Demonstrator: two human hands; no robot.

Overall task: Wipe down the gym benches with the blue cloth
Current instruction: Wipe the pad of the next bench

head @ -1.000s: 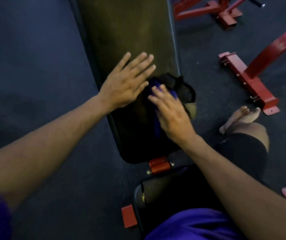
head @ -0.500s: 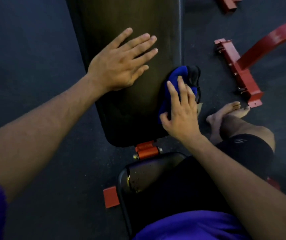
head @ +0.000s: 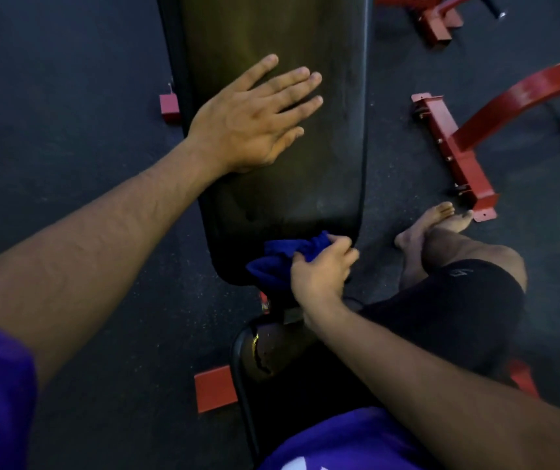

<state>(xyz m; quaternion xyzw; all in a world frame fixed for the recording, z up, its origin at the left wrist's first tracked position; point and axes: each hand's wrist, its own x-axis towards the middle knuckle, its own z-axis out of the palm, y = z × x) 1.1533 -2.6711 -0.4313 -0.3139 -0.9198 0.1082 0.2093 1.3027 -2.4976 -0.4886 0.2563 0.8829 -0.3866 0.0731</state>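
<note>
Down comes the right hand (head: 321, 271), dragging the blue cloth (head: 280, 262) from the right edge of the bench pad (head: 272, 28) to its near rounded end! Half a second ago those fingers lay flat along the cloth at the pad's side; now they are curled over, bunching the fabric against the pad's near lip, thumb tucked in on the cloth's near side. The cloth is crumpled in a wad, part on the pad's near end, part hanging over the gap toward the seat pad (head: 272, 354).

And the left hand (head: 255, 120) sits flat on the bench pad much as before, palm down, fingers straight and slightly spread, pointing across toward the pad's right edge, wrist over the left edge.

Just near of the bench pad, the seat pad shows a cracked, worn patch at its far left corner, and the person is sitting on it, purple shirt (head: 339, 442) at the bottom. Right of the bench pad, a bare foot (head: 431, 225) rests on the dark floor (head: 68, 62), close beside the end of a red frame (head: 455, 154). Left of the bench pad, a small red bracket (head: 169, 106) pokes out from under it, and a red foot plate (head: 215, 388) lies on the floor beside the seat pad.
</note>
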